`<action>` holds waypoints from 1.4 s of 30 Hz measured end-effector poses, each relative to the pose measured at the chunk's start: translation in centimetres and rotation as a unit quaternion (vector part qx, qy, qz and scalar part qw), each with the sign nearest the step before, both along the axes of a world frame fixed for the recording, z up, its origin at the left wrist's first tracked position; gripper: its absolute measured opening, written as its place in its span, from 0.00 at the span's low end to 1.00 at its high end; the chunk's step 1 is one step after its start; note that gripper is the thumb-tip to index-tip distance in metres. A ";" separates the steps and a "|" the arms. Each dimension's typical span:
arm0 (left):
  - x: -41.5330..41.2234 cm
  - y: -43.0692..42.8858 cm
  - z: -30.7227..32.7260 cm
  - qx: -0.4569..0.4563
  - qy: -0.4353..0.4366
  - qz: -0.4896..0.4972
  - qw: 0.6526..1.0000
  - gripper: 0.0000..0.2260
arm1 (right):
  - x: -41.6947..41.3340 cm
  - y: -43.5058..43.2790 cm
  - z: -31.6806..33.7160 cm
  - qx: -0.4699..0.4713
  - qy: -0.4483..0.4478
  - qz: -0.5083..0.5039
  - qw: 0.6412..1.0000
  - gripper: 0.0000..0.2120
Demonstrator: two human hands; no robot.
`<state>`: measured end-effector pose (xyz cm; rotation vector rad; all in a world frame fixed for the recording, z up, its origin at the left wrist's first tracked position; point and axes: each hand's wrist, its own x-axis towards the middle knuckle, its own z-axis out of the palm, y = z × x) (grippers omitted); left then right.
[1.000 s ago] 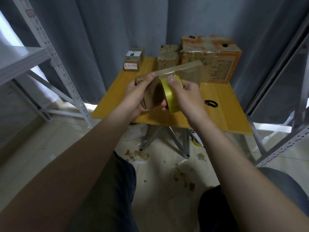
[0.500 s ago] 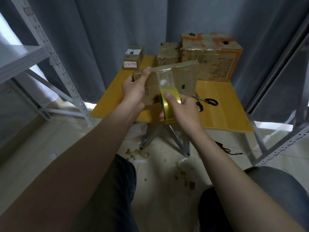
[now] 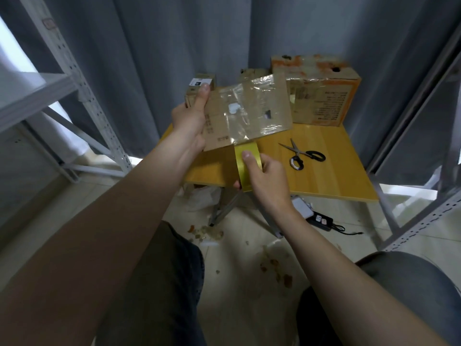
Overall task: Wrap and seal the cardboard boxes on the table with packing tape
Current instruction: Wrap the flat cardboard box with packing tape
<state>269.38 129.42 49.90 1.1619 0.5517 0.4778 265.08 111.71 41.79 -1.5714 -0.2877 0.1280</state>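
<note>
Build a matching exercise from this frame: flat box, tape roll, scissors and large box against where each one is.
Things:
1. flat box
2. tape roll
3. scissors
4. large box

Places:
A. lying loose on the table
B. gripped by the right hand
C. standing at the table's far edge
D. held by the left hand

Pairs: 1-D, 2-B, 3-A, 4-C

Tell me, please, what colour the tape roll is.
Yellow, with a slight sheen; the tape roll, held by the right hand, shows best in the head view.
</note>
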 end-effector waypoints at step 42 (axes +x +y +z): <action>2.0 2.6 -9.2 0.097 0.264 -0.087 0.956 0.19 | -6.0 0.3 -5.7 -0.062 0.266 0.009 0.962 0.22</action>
